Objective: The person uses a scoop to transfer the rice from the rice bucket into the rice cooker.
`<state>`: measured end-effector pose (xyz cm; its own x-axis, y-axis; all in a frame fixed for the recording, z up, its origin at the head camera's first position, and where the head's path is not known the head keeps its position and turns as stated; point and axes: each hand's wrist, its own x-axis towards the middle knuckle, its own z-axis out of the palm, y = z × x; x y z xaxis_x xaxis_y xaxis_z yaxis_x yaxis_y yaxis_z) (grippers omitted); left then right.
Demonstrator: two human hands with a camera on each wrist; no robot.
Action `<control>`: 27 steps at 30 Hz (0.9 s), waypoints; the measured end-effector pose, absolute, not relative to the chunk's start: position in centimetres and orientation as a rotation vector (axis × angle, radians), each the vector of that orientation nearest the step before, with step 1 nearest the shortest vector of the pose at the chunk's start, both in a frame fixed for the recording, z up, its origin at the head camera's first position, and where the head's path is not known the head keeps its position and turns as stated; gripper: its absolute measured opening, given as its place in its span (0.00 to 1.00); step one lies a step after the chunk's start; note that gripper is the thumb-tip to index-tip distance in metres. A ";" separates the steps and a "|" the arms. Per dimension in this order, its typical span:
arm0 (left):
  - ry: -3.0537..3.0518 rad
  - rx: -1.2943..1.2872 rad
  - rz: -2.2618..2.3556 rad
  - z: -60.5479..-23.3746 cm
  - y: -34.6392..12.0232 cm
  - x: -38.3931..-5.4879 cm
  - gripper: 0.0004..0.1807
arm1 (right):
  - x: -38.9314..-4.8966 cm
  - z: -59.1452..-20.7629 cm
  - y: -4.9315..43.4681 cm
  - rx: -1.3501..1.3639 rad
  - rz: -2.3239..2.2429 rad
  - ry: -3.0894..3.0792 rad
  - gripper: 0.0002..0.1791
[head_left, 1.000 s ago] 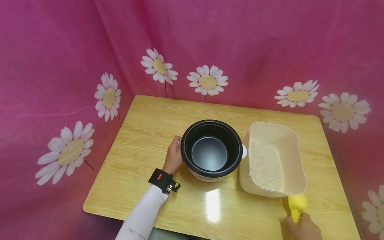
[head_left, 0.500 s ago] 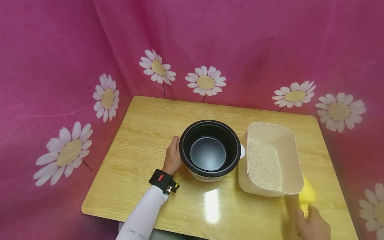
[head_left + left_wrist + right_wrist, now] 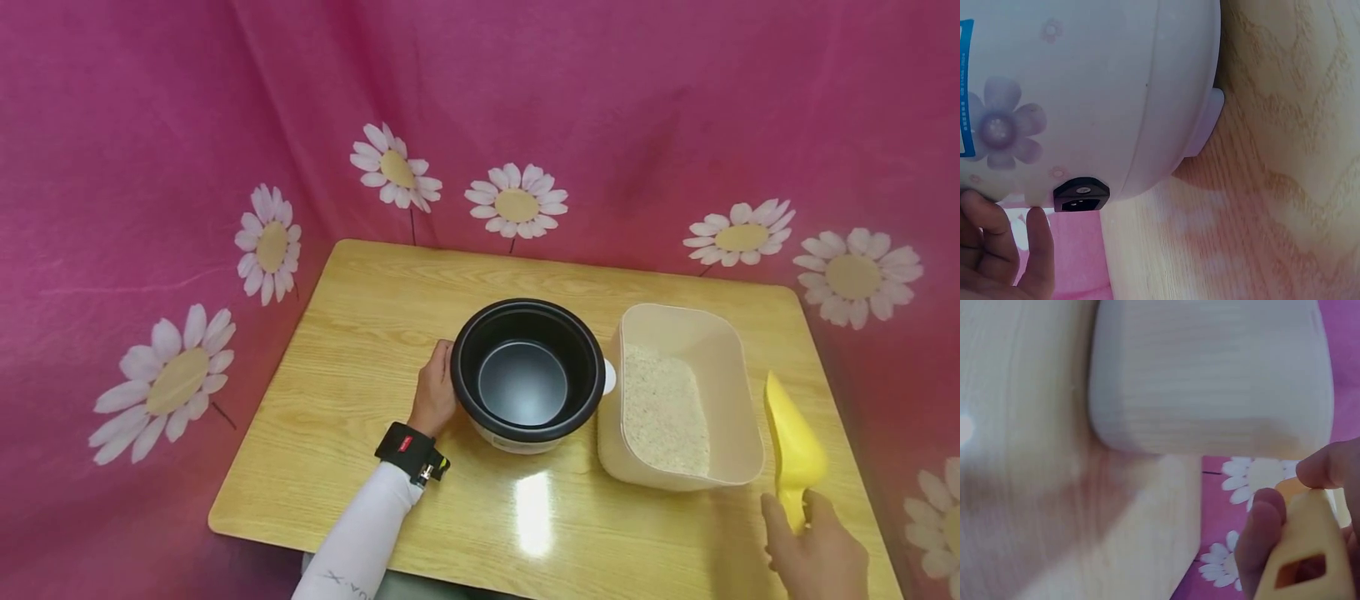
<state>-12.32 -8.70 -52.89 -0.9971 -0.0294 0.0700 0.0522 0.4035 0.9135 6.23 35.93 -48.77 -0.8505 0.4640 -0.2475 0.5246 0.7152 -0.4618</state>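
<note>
A white rice cooker (image 3: 1104, 81) with a purple flower print and a black power socket (image 3: 1082, 195) stands on the table, its black inner pot (image 3: 523, 383) bare inside. At its left side, my left hand (image 3: 433, 392) grips the cooker by the edge under the rim, fingers curled in the left wrist view. My right hand (image 3: 816, 546) holds a yellow scoop (image 3: 797, 450) by its slotted handle (image 3: 1307, 550), raised beside the rice bin's right front corner with the scoop's tip pointing away from me. The beige bin (image 3: 731, 400) holds rice (image 3: 663, 412) across its bottom.
The bin stands just right of the cooker, close to the cooker's white side handle (image 3: 609, 377). Pink cloth (image 3: 600, 100) with daisies hangs behind and along the sides of the wooden table (image 3: 360, 333).
My right hand has carried the yellow scoop rightward and up, from the bin's front corner to beyond its right side. The left hand, cooker and bin stay in place.
</note>
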 end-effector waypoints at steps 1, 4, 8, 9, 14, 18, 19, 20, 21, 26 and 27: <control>-2.569 -0.024 -1.676 -52.9 -8.7 -12.3 0.17 | 6.3 -48.5 35.8 0.802 -0.814 2.825 0.41; -2.575 -0.025 -1.679 -52.8 -8.7 -12.4 0.17 | 6.3 -47.8 35.3 0.768 -0.816 2.897 0.35; -2.578 -0.030 -1.688 -53.0 -8.8 -12.5 0.18 | 6.2 -47.0 34.9 0.755 -0.815 2.906 0.33; -2.577 -0.033 -1.697 -53.0 -8.8 -12.5 0.18 | 6.2 -46.8 34.8 0.754 -0.814 2.897 0.33; -2.585 -0.038 -1.701 -53.1 -8.8 -12.5 0.18 | 6.0 -46.6 34.5 0.719 -0.814 2.829 0.40; -2.586 -0.034 -1.698 -53.0 -8.8 -12.4 0.18 | 6.2 -46.7 34.3 0.676 -0.797 2.869 0.37; -2.583 -0.035 -1.698 -53.0 -8.8 -12.4 0.18 | 6.2 -46.8 34.3 0.672 -0.796 2.886 0.35; -2.577 -0.039 -1.700 -53.0 -8.7 -12.4 0.18 | 6.3 -46.8 34.2 0.667 -0.792 2.902 0.35; -2.574 -0.042 -1.701 -52.9 -8.7 -12.4 0.18 | 6.3 -46.8 34.2 0.668 -0.793 2.913 0.34; -2.569 -0.051 -1.704 -52.9 -8.7 -12.4 0.18 | 6.3 -46.8 34.1 0.667 -0.784 2.970 0.30; -2.571 -0.051 -1.707 -52.9 -8.7 -12.4 0.18 | 6.3 -46.8 34.1 0.666 -0.780 2.980 0.29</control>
<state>-12.37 -8.74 -52.92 -0.9979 -0.0029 0.0644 0.0583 0.3882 0.9197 6.27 34.07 -46.83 -0.9106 0.4022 -0.0951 0.3972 0.7882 -0.4701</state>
